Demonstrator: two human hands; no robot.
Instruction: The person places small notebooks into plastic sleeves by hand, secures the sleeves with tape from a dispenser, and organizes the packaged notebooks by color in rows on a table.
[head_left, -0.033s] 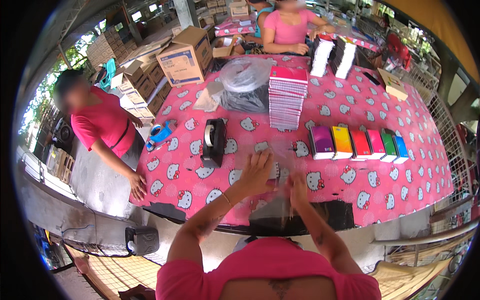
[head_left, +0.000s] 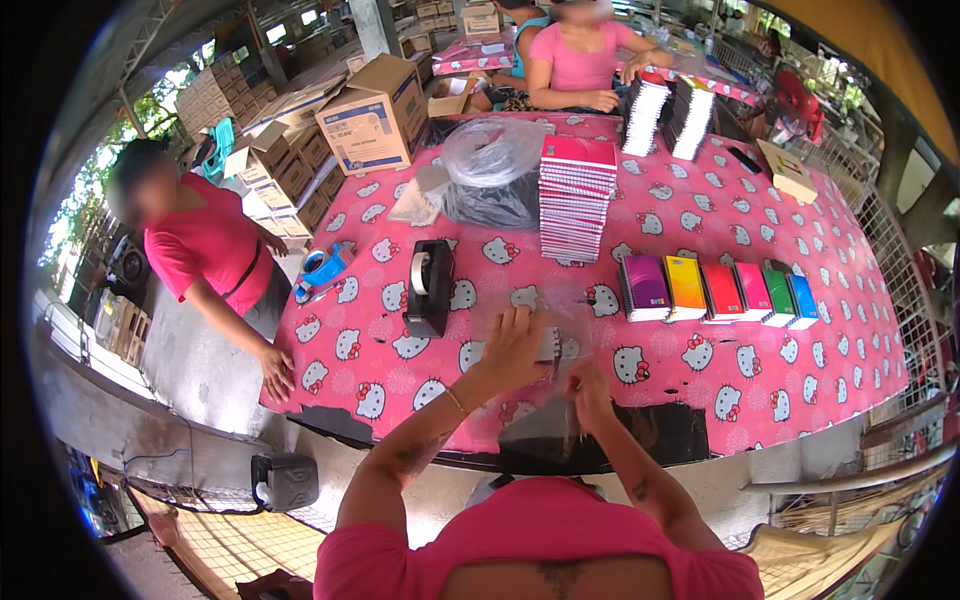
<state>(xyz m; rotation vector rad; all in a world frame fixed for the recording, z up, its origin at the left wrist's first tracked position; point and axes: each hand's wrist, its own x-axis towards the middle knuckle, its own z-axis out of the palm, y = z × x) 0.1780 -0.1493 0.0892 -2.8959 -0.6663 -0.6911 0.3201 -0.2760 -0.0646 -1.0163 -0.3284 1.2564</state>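
Observation:
My left hand (head_left: 515, 348) is curled over a small spiral notebook (head_left: 548, 346), mostly hidden by the palm. The notebook lies at or within a clear plastic bag (head_left: 570, 315) on the table. Close beside it, my right hand (head_left: 588, 390) pinches the near part of the plastic, its fingertips closed. To the left stands a black tape dispenser (head_left: 428, 290) with a roll of clear tape. Beyond my hands rises a tall stack of pink-covered notebooks (head_left: 577, 200). On the right is a row of small notebooks (head_left: 685, 287) in purple, yellow, red, pink, green and blue.
A blue tape gun (head_left: 322, 268) lies at the table's left side. Behind it are plastic bags (head_left: 490, 160) and a cardboard box (head_left: 372, 115). A person (head_left: 205, 235) stands at left, one hand on the table. Another person (head_left: 580, 60) sits across, near two notebook stacks (head_left: 690, 118).
My right hand has shifted slightly toward me and left, still pinching the plastic. The fingers of my left hand look a little more curled over the notebook.

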